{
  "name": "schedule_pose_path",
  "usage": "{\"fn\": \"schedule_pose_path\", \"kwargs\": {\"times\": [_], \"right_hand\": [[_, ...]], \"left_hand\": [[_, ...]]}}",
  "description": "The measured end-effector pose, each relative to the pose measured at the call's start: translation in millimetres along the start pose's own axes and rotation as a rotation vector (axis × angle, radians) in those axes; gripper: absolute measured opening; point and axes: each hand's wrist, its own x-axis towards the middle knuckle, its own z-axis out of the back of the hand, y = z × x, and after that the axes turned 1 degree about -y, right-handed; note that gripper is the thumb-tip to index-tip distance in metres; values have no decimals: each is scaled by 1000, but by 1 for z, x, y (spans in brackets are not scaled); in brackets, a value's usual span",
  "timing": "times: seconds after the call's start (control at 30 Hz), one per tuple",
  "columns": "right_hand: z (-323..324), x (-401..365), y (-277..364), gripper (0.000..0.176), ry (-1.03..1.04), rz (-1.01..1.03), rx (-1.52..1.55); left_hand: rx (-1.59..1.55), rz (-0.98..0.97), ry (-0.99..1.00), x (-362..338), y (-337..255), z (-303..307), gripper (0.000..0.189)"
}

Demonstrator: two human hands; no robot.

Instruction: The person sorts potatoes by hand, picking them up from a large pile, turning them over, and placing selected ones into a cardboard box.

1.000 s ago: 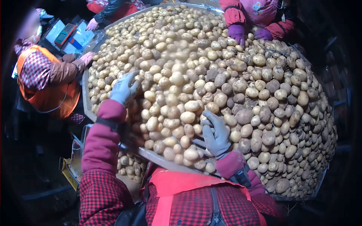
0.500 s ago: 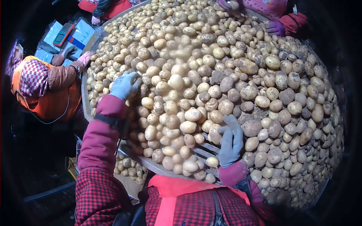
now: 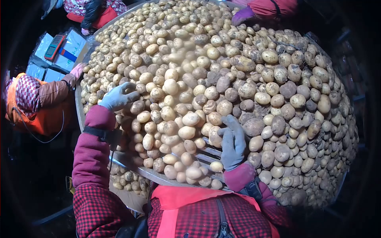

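Observation:
A big heap of soil-marked potatoes (image 3: 190,119) lies across a wide table with a metal rim (image 3: 137,168). My left hand (image 3: 119,97), in a pale grey glove, hovers at the heap's left side. Its fingers are bent and apart from the thumb, and no potato shows in it. Lower down and to the right, my right hand (image 3: 233,144), in a darker grey glove, has its fingers stretched out. It rests beside a potato (image 3: 215,136), perhaps touching it. Under the loose potatoes near me, metal slats (image 3: 208,154) show.
Below the rim at left, a cardboard box (image 3: 129,196) holds more potatoes. A co-worker in an orange apron (image 3: 51,115) stands at left, a gloved hand (image 3: 78,70) on the edge. A red-and-grey device (image 3: 54,47) lies on wrapped packs. Other people work along the far side.
The view has shifted, moving the heap leftward in frame. My left hand's fingers have parted from its thumb; my right hand keeps its place by the slats. A far co-worker's purple glove moved off the heap.

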Motion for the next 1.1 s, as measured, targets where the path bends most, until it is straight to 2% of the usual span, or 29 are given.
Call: {"fn": "schedule_pose_path", "kwargs": {"times": [0.03, 0.07, 0.1, 0.2, 0.23, 0.27, 0.37, 0.43, 0.47, 0.57, 0.63, 0.7, 0.77, 0.8, 0.9, 1.03, 1.07, 1.1], "right_hand": [[-2, 1, 1, 36, -34, 10, 35], [0, 1, -2, 34, -30, 40, 3], [1, 2, -7, 32, -27, 72, -29], [10, 4, -10, 37, 50, 134, -147], [11, 3, -9, 40, 86, 151, -186], [9, 0, -7, 39, 76, 40, -121], [9, 2, -11, 38, 76, 148, -141], [11, 1, -10, 38, 90, 114, -156], [11, 2, -10, 37, 97, 96, -164], [11, 2, -13, 37, 77, 121, -161], [9, 1, -17, 37, 58, 136, -155], [10, 1, -13, 36, 44, 119, -147], [4, 5, -10, 33, -50, 141, -71], [2, 7, -9, 31, -83, 145, -50], [4, 4, -5, 30, -68, 94, -30], [3, 8, 3, 30, -52, 99, -36], [3, 7, 0, 30, -53, 80, -34], [4, 5, 2, 30, -49, 64, -28]], "left_hand": [[-1, 8, -16, 2, -8, -4, 46], [155, 29, -92, 6, -19, -8, 53], [183, -52, -124, 16, -8, -13, 54], [-37, -10, -37, 20, 1, -14, 54], [12, -7, -81, 16, -2, -15, 54], [62, -5, -127, 10, -8, -16, 55], [239, -45, -212, 6, -10, -23, 47], [384, -90, -279, 2, -11, -30, 41], [503, -169, -387, -3, -31, -30, 36], [295, -652, -666, -6, -113, -31, 39], [138, -890, -501, 17, -156, -45, 45], [135, -943, -281, 37, -196, -65, 50], [234, -889, -69, 91, -204, -107, 51], [159, -906, -31, 104, -216, -120, 50], [195, -839, -5, 100, -231, -107, 50], [141, -765, -54, 101, -213, -110, 43], [106, -663, -64, 87, -217, -106, 41], [-55, -586, -19, 70, -218, -99, 42]]}}
